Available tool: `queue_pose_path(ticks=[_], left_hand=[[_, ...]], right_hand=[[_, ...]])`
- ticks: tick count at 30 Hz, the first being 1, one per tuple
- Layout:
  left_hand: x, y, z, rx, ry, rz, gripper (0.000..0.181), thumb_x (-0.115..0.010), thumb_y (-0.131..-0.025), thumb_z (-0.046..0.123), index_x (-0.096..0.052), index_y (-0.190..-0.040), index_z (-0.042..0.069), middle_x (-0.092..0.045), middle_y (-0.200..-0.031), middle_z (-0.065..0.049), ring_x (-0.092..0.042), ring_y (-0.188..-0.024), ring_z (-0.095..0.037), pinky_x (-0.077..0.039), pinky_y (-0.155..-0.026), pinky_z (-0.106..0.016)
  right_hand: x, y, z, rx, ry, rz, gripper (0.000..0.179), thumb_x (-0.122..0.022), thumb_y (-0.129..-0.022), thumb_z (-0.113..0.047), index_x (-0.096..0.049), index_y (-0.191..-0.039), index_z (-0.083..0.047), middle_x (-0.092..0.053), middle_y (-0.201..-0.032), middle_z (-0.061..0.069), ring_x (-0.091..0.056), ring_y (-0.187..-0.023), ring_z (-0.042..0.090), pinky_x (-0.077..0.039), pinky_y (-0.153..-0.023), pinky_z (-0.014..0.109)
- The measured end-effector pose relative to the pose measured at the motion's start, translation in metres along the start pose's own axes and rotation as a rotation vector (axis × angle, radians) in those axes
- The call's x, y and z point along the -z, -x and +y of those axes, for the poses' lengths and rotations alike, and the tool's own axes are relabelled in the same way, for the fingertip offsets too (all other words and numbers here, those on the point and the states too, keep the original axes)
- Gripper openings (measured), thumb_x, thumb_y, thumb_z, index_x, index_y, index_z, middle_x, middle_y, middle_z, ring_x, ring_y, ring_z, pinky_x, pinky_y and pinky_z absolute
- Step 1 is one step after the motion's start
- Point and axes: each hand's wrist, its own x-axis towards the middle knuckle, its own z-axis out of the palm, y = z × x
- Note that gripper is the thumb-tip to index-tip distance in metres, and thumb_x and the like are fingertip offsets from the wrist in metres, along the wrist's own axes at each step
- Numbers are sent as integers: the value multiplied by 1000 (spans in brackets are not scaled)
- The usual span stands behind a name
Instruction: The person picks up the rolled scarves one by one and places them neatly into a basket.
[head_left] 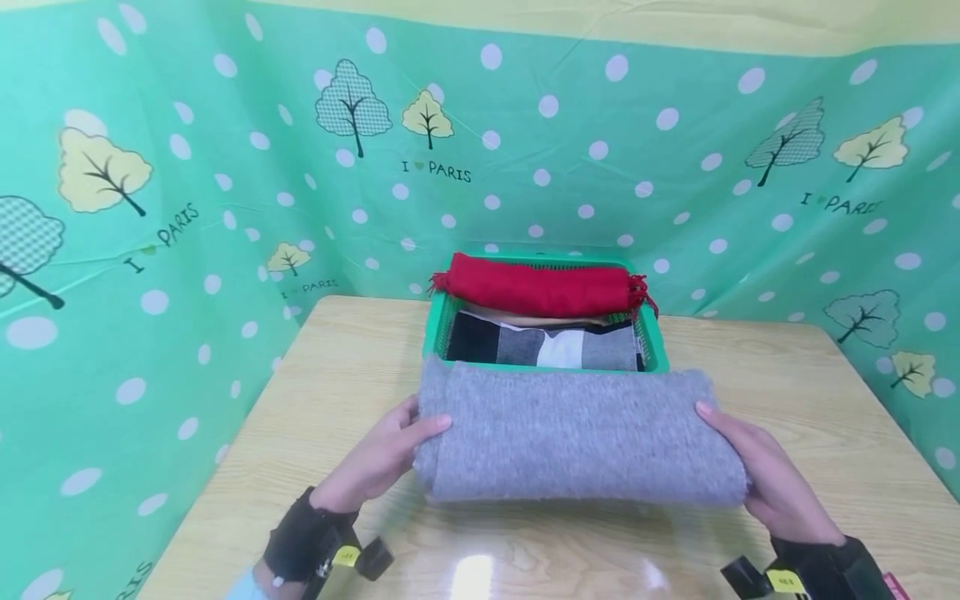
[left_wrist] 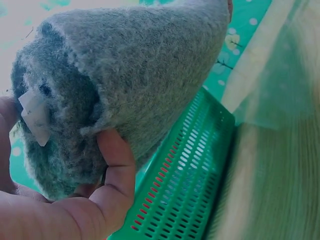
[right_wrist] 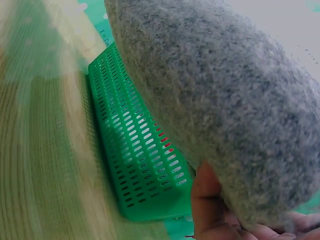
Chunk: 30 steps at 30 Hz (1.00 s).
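A folded grey woolly scarf spans both hands, raised over the table in front of the green basket. My left hand grips its left end, thumb on top. At the other end my right hand pinches it the same way. In the left wrist view the scarf's end shows rolled layers and a white tag. Inside the basket lie a rolled red fringed scarf at the back and a black, grey and white checked cloth in front. Something beige shows between them.
The light wooden table reaches out on both sides of the basket. Behind and to the left hangs a green dotted curtain with printed trees. Both wrists carry black straps with small cameras.
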Motion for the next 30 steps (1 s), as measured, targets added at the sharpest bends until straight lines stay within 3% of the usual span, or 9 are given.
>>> queue_pose_path(ticks=[11,17,23,30], left_hand=[[4,-13,6,-4,-1,46,69,-55,-92,26,-18,-143,-1,-44,-132,-18,-55,-110,-15,-48,-95,-34],[6,-19,7,0,-2,87,63,-54,-92,26,-23,-142,1,-47,-128,-14,-55,-108,-15,-49,-92,-32],[8,-24,9,-6,19,130,58,-54,-93,26,-28,-141,5,-49,-125,-12,-56,-107,-16,-50,-91,-33],[9,-28,13,2,13,172,60,-56,-92,27,-30,-141,5,-47,-129,-14,-55,-108,-16,-50,-92,-33]], right_hand=[[1,-10,-6,71,-25,9,72,-39,-97,-48,-16,-147,-2,-52,-113,-11,-55,-102,8,-51,-85,32],[0,-15,-14,115,-22,4,65,-41,-97,-47,-23,-145,-7,-54,-113,-13,-56,-100,5,-51,-84,28],[-1,-22,-19,102,-103,0,61,-44,-96,-46,-25,-143,-12,-54,-112,-13,-56,-100,6,-51,-85,28],[-5,-29,-24,91,-107,24,71,-46,-94,-48,-18,-148,-9,-52,-112,-13,-55,-100,6,-51,-84,27]])
